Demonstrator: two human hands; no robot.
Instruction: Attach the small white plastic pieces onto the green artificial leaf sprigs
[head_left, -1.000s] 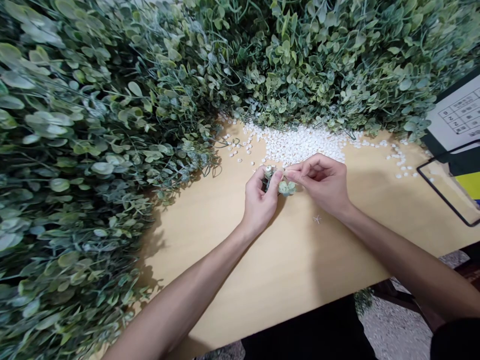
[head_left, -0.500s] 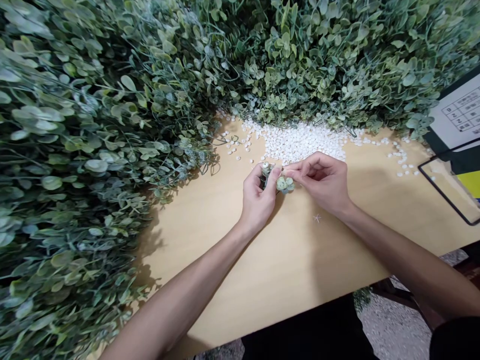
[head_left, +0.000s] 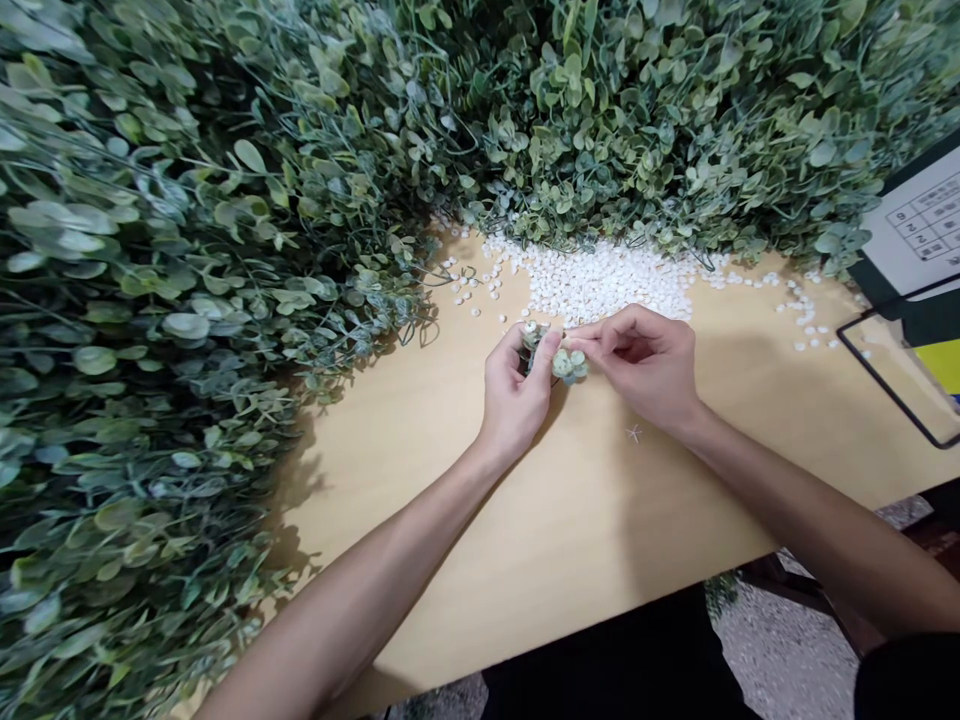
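Note:
Closed round an artificial leaf sprig (head_left: pixel 568 364), my left hand (head_left: pixel 519 388) is a little above the middle of the table. Pale round leaves stick out past its thumb, and the rest of the sprig is partly covered by the fingers. My right hand (head_left: pixel 649 362) is pinched shut beside the sprig, its thumb and forefinger almost meeting my left thumb. Whatever lies in that pinch is too small to make out. Just beyond both hands spreads a pile of small white round pieces (head_left: pixel 607 280).
Heaps of artificial greenery (head_left: pixel 165 270) line the left and back of the wooden table (head_left: pixel 465 560). A small white star-shaped piece (head_left: pixel 634 434) lies near my right wrist. To the right are a printed sheet (head_left: pixel 919 225) and a black-rimmed tray (head_left: pixel 889 385).
Both hands stay nearly where they were, fingers together at the sprig. The whole view has shifted only slightly.

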